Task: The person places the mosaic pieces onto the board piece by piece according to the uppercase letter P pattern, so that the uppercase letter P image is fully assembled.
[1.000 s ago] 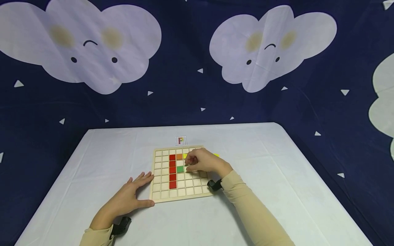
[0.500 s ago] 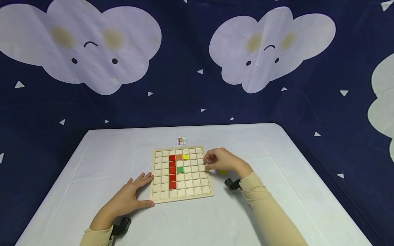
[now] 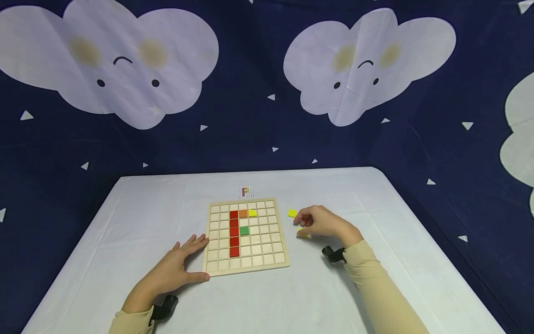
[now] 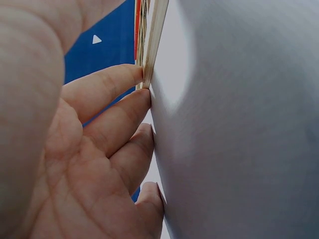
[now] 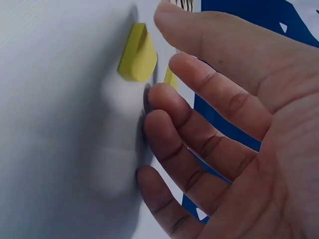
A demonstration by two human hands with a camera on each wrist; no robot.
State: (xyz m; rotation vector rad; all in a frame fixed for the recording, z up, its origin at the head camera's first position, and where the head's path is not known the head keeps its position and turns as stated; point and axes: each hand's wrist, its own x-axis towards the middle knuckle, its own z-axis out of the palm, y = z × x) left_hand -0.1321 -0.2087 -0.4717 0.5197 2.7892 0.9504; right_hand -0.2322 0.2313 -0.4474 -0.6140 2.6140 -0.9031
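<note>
A square wooden grid board [image 3: 267, 267] lies on the table. Down one of its columns run several red tiles [image 3: 234, 233]; an orange tile [image 3: 243, 214], a seated yellow tile [image 3: 252, 213] and a green tile [image 3: 244, 230] occupy other cells. My left hand [image 3: 173, 264] rests along the board's left edge, fingers and thumb spread. To the right of the board, my right hand [image 3: 327, 223] hovers over a loose yellow tile [image 5: 137, 55], thumb and fingers apart and nothing between them. Another yellow tile [image 3: 292, 213] lies just beyond the index fingertip.
Behind the board sits a small printed pattern card [image 3: 245, 191] with a coloured grid. A white cloth covers the table [image 3: 167, 204]. At the back hangs a dark blue curtain [image 3: 246, 139] with clouds and small triangles.
My right hand has left the board and moved right to the loose yellow tiles, uncovering the yellow tile in the upper row. My left hand stays put at the board's edge.
</note>
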